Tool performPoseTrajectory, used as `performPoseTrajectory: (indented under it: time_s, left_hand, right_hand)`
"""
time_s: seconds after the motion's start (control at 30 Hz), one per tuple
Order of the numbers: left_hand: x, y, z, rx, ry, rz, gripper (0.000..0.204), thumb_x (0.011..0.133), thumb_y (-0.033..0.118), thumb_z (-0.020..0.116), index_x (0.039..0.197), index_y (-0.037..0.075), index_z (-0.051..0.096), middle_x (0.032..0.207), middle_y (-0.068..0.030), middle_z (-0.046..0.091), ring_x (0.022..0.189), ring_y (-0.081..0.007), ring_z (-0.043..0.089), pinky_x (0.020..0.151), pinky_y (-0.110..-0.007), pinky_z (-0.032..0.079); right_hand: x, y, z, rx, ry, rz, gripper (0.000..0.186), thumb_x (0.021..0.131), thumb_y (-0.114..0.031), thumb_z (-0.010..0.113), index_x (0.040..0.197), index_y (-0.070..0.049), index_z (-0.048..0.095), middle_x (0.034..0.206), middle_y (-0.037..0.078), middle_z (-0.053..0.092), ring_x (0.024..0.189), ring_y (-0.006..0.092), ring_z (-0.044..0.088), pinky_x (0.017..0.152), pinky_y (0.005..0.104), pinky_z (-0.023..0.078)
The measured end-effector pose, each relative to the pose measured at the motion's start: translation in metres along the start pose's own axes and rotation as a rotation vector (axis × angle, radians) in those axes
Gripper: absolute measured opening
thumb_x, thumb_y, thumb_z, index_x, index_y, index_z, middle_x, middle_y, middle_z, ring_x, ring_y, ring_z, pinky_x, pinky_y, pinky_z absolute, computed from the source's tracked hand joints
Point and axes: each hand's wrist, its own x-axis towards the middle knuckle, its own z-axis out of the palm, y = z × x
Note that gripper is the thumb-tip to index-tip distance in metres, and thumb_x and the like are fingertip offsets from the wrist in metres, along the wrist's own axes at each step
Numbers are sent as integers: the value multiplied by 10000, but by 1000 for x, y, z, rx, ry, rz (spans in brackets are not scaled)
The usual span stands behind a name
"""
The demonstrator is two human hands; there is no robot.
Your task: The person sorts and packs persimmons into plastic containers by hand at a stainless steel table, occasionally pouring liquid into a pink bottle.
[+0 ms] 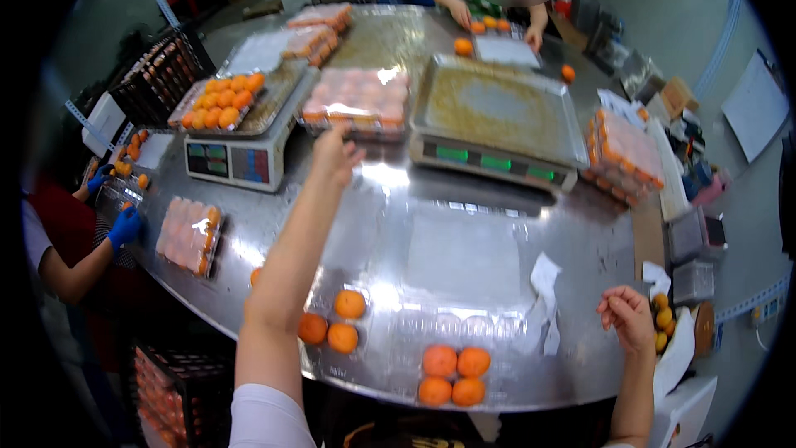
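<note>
Clear fruit clamshell [358,98] between 2 scales' green displays [495,163], colored panel [230,161]

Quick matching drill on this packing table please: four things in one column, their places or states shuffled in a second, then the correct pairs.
1. left hand
2. right hand
3. left scale
4. right scale

a. carries an open tray of orange fruit
b. platform bare
c. stretched out toward a closed fruit pack
d. loosely curled at the table's right edge

Pairs: 1-c, 2-d, 3-a, 4-b
</note>
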Motion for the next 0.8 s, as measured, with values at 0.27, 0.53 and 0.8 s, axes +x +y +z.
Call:
performPoseTrajectory:
  time_s: [0.27, 0.53, 0.8]
  left_hand:
    - [-174, 26, -8, 247, -524, 100, 351, 878, 67, 584, 1215, 9, 509, 1086, -153, 639, 856, -174, 636, 798, -314, 519]
    - [-326, -64, -91, 468, -708, 63, 184, 924, 74, 573, 1092, 9, 610, 995, -49, 663, 912, -99, 603, 819, -254, 484]
    - [-280, -23, -109, 1024, -450, 672, 173, 853, 99, 623, 986, -6, 657, 885, -127, 681, 808, -203, 675, 738, -299, 523]
  right_hand:
    - [-66, 40, 8, -95, 48, -69, 147, 925, -76, 552, 1019, 13, 621, 836, 105, 673, 626, 110, 589, 565, 238, 478]
    - [-98, 112, 13, -81, 346, -222, 140, 943, -86, 535, 1013, 7, 614, 805, 80, 651, 612, 89, 558, 560, 224, 457]
    - [-102, 189, -3, -167, 585, -346, 151, 969, -116, 518, 1031, -10, 605, 779, 27, 596, 588, 53, 480, 523, 189, 408]
